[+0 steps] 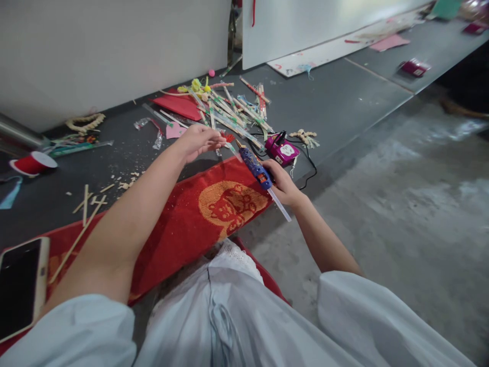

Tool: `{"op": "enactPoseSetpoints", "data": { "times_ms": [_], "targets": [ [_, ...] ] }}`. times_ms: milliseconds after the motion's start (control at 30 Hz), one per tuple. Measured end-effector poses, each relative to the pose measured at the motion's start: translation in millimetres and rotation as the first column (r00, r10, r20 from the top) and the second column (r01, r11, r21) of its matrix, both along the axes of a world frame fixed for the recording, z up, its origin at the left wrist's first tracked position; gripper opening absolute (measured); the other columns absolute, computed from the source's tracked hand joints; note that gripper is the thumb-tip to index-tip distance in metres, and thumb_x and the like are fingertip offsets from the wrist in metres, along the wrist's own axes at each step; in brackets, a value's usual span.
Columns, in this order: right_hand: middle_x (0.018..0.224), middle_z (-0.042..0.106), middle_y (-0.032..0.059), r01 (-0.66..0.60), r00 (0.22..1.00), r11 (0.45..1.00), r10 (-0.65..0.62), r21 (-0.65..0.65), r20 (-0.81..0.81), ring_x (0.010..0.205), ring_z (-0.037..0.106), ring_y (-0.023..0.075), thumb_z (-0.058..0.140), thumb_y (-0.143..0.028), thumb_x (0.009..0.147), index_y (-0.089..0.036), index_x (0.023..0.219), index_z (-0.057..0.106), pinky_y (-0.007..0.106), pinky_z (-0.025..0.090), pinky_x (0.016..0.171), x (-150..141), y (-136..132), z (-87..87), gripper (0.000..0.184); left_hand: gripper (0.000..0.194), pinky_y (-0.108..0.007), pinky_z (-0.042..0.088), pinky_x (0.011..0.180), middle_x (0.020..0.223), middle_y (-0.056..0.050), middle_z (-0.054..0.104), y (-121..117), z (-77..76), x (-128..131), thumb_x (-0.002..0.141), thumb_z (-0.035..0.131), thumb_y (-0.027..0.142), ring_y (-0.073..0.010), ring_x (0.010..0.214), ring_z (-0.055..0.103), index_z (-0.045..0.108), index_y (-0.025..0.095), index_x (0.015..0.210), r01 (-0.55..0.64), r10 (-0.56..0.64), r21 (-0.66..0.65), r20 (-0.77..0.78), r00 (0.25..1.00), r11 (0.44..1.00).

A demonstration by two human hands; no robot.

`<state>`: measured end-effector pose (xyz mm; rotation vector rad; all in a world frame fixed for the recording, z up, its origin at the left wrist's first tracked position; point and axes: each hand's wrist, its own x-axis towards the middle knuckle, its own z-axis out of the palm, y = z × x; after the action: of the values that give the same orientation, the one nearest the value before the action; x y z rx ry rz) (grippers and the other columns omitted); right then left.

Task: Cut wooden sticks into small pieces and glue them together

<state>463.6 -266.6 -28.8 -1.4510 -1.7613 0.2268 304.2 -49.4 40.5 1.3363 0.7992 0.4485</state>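
Blue glue gun (255, 164): it's in the right fingers (274, 165), which are wrapped round the grip, with the nozzle (239, 144) aimed across toward the left fingers (214, 136).
Translucent strip (234, 151): looks pinched between the left fingers, which are bunched together; its free end sits right by the nozzle. Grip it as far back as you can, that tip's awfully close to skin.
Trigger: I'd go with a light squeeze and a small dab, left wrist steady, and let the gun do the moving.
Glue stick (281, 206): pokes out the back, below the right fingers, so keep it clear of your lap.
Black cord (314, 165): loops over the surface (332, 109) beyond the right fingers, near a purple power box (281, 149). Leave slack or it'll tug.
Hard to see: left thumb's mostly tucked away, trigger's partly covered so can't tell if it's pulled, and no glue bead shows. Red bit beside the left fingertips is too blurry to name. Phone (21, 285), far left of the left fingers, is cut off by the frame.
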Motion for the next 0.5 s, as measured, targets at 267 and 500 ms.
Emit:
{"op": "enactPoseSetpoints", "data": {
  "times_ms": [267,500],
  "targets": [
    [0.085,0.062,0.0044,0.047,0.781,0.985,-0.139,-0.165,-0.609,0.076,0.060,0.0214,0.047,-0.074,0.079,-0.024,0.110,0.055,0.039,0.050,0.072,-3.5,-7.5,-8.4,0.059,0.021,-0.024,0.051,0.080,0.063,0.001,0.065,26.9,-2.4,-2.5,0.085,0.053,0.008,-0.0045,0.064,0.060,0.056,0.013,0.065,-0.327,0.322,0.065,0.084,0.943,0.943],
    [0.086,0.063,0.0049,-0.017,0.480,0.987,-0.134,-0.162,-0.867,0.076,0.062,0.0214,0.057,-0.070,0.072,-0.024,0.099,0.057,0.036,0.051,0.063,-16.2,-10.5,9.5,0.053,0.009,-0.024,0.045,0.074,0.061,0.009,0.056,55.5,-15.8,-15.3,0.085,0.059,0.022,-0.0030,0.067,0.052,0.055,0.017,0.079,-0.461,0.440,0.202,0.143,0.887,0.864]
  ]
}}
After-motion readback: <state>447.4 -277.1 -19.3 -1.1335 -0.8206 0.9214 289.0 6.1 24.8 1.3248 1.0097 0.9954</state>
